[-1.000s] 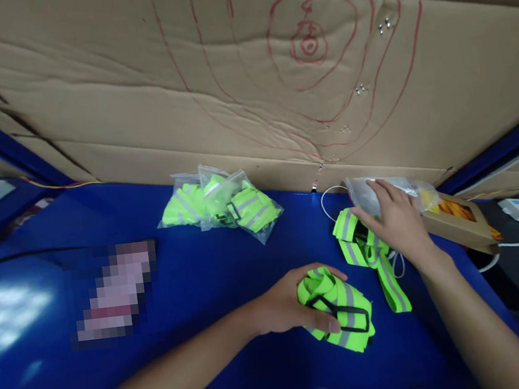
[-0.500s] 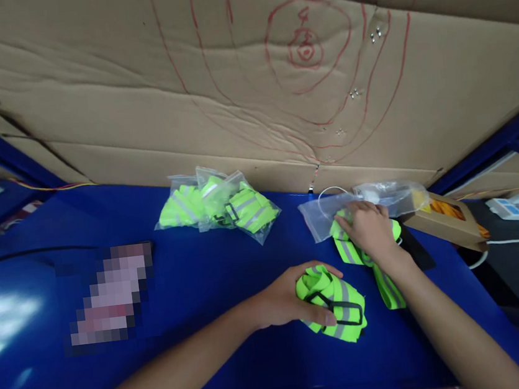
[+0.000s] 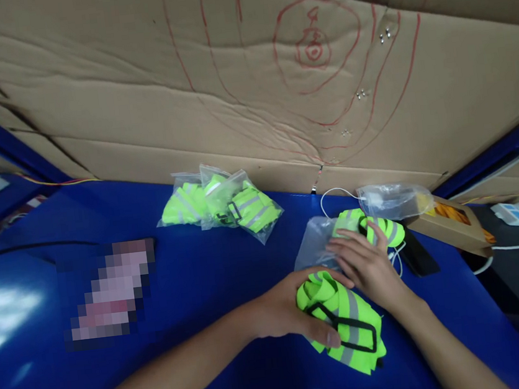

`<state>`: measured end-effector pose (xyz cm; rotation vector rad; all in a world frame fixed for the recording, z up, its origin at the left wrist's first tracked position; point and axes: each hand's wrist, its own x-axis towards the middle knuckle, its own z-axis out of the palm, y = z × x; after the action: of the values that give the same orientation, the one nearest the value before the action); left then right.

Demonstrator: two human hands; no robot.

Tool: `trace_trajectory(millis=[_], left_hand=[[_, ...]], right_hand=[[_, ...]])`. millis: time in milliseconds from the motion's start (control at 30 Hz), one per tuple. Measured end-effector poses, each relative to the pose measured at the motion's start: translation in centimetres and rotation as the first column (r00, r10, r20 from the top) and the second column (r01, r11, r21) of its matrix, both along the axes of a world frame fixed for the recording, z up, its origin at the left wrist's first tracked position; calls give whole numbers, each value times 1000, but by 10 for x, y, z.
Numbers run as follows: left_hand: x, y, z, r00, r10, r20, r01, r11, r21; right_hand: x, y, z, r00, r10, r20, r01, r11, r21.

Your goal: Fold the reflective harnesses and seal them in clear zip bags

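Note:
In the head view my left hand (image 3: 296,315) is closed around a folded neon-yellow reflective strap (image 3: 354,308) with grey stripes and a black buckle, its thumb across the front. Just beyond it, my right hand (image 3: 365,263) has its fingers stretched out over a clear plastic bag (image 3: 314,244), with the thumb apart. The fingertips seem to touch the bag, whose right part lies under them. Another bundled reflective strap (image 3: 392,232) lies right behind the right hand, partly covered by it.
Several bagged reflective straps (image 3: 254,207) lie at the back of the blue table (image 3: 212,275). Another clear bag (image 3: 396,201), a white cable (image 3: 334,192), a dark flat object (image 3: 420,254) and a cardboard box (image 3: 455,228) are on the right. A cardboard wall (image 3: 135,90) stands behind.
My right hand has come off the rear strap and moved nearer my left hand. The clear bag has shifted toward me. The held strap has moved slightly closer to me.

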<state>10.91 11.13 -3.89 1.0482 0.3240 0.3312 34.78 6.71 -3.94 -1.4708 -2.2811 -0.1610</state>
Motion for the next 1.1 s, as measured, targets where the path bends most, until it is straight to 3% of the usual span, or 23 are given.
trace_trajectory(millis=[67, 133, 200, 300, 433, 667, 800, 1000, 1100], left_hand=[[1, -2, -1, 1000, 28, -10, -29, 995, -99], [2, -1, -2, 996, 85, -20, -87, 978, -189], [3, 2, -3, 985, 168, -27, -170, 954, -249], [4, 9, -3, 965, 263, -8, -252, 916, -312], [4, 12, -4, 972, 230, 44, -205, 929, -306], [4, 10, -9, 987, 154, 44, -138, 956, -260], [4, 11, -9, 983, 181, 37, -165, 947, -275], [4, 11, -4, 984, 169, 51, -149, 950, -275], [5, 10, -4, 984, 176, 32, -159, 943, -294]], right_hand=[[11, -3, 5, 983, -142, -116, 159, 976, 149], [21, -5, 9, 936, -263, -235, 320, 912, 257], [28, -6, 10, 911, -302, -281, 381, 877, 293], [27, -5, 4, 950, -243, -197, 288, 925, 248], [13, -4, -6, 988, -137, -77, 148, 975, 165], [-2, -11, -7, 949, -263, -174, 280, 957, 82], [-3, -14, -6, 956, -200, -215, 210, 977, 22], [-3, -14, 0, 967, 9, -256, -8, 1000, 5], [2, -14, 5, 976, -9, -219, 20, 999, 49]])
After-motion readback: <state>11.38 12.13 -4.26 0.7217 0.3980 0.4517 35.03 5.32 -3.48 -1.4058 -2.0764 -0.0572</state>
